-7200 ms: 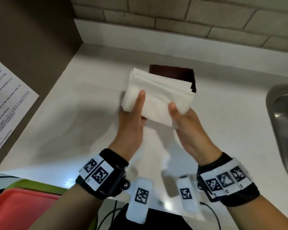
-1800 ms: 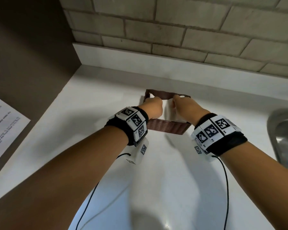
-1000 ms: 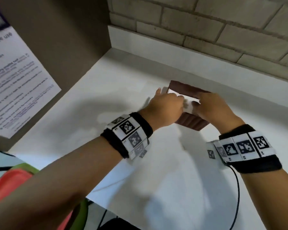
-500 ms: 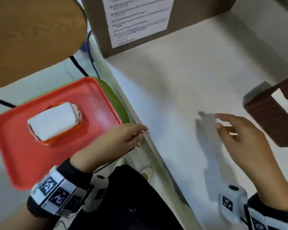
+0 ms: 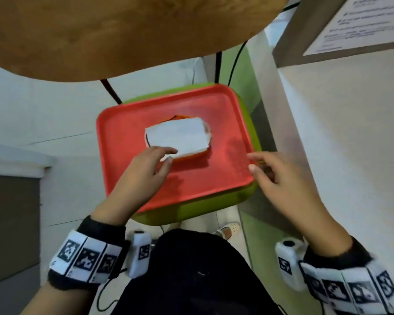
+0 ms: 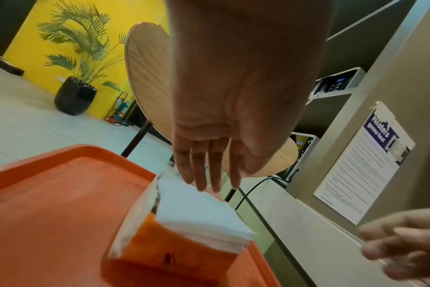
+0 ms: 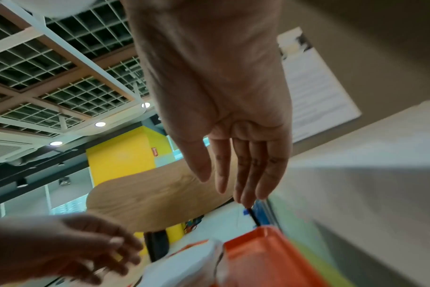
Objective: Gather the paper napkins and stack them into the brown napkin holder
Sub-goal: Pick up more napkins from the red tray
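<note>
A stack of white paper napkins sits in a torn orange packet on a red tray. My left hand reaches over the near edge of the stack with fingers straight and nothing held. In the left wrist view its fingertips hover at the top of the napkins. My right hand is open and empty above the tray's right edge. The right wrist view shows its straight fingers above the tray. The brown napkin holder is out of view.
The tray rests on a green seat. A round wooden tabletop hangs over the far side. The white counter runs along the right, below a brown panel with a printed sheet. Black cables hang behind the tray.
Both hands left the brown holder on the counter. The view swung left to the tray. The left hand reached the napkin stack and the right hand followed to the tray's edge.
</note>
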Available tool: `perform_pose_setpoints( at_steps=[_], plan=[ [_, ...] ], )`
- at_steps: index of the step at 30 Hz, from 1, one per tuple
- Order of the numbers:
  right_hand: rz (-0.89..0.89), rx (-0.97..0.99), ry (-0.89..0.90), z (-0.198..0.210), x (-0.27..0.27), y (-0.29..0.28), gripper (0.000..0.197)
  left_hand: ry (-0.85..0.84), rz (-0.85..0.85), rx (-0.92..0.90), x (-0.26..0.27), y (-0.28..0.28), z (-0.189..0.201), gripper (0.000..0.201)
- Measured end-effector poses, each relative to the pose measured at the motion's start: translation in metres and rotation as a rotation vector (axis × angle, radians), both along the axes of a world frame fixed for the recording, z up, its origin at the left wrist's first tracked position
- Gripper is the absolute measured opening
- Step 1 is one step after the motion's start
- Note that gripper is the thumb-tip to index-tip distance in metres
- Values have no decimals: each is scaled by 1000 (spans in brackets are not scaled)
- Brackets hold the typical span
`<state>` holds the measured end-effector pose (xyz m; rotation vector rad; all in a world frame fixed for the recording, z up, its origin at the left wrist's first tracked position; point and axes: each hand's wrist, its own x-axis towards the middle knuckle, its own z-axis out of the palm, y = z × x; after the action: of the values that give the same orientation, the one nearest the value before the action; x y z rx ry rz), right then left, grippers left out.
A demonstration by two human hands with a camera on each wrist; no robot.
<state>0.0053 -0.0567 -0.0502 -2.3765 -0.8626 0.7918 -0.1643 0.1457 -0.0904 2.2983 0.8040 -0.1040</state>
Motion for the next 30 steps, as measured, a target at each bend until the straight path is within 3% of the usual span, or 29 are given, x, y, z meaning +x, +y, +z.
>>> perform_pose_setpoints(
  at_steps=[4,10,15,19,23,27,30],
  plan=[
    [99,-61,-72,-41,-13,74,39,-17,-59,28,21,35,-16,31],
    [9,-272,-52,-93,-19,140,56,145,-239,64,57,63,-62,45],
    [-78,-329,-22,-114,-21,150,65,252,-284,79,66,78,-80,65],
    [-89,-310,13,-119,-17,153,68,319,-304,-7,74,90,-80,72],
    [-83,-269,45,-126,-11,150,84,327,-323,-55,82,100,-85,74],
    [-88,-300,58,-116,-10,147,63,351,-340,-50,89,101,-87,70],
    [-75,-294,24,-114,-10,142,61,345,-320,-74,90,100,-86,71]
  ],
)
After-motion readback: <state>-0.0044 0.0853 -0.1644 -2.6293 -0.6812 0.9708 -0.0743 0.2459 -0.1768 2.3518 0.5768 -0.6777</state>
